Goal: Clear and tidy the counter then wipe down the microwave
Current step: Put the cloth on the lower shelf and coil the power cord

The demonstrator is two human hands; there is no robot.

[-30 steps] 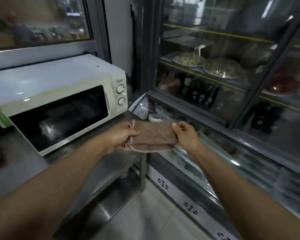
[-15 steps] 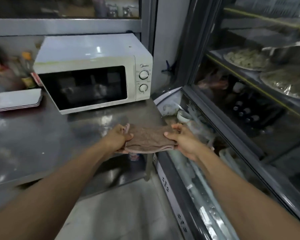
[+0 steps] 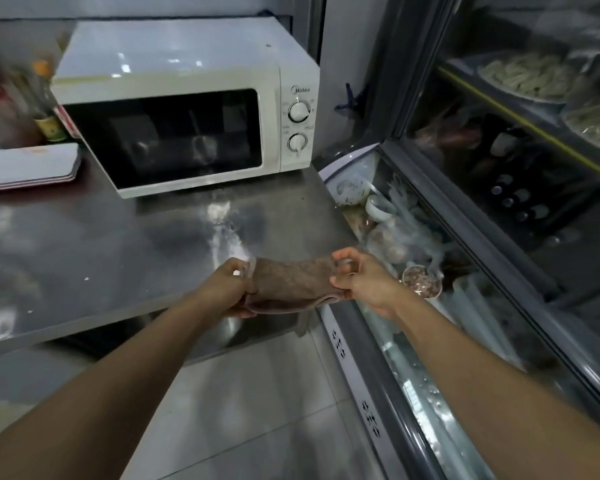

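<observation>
A folded brown cloth (image 3: 291,284) is stretched between my two hands over the front right corner of the steel counter (image 3: 101,251). My left hand (image 3: 227,289) grips its left end. My right hand (image 3: 359,277) pinches its right end between thumb and fingers. The white microwave (image 3: 184,98) stands at the back of the counter with its dark door closed and two knobs on its right side. It is well beyond the cloth and nothing touches it.
A stack of white rectangular plates (image 3: 28,166) lies left of the microwave, with bottles (image 3: 45,102) behind. A glass display fridge (image 3: 482,209) with bowls and food runs along the right. Tiled floor (image 3: 257,410) shows below the counter edge.
The view has swung left and down, bringing the microwave and counter to the centre. Both hands still hold the cloth, and my right fingers have shifted to a looser pinch.
</observation>
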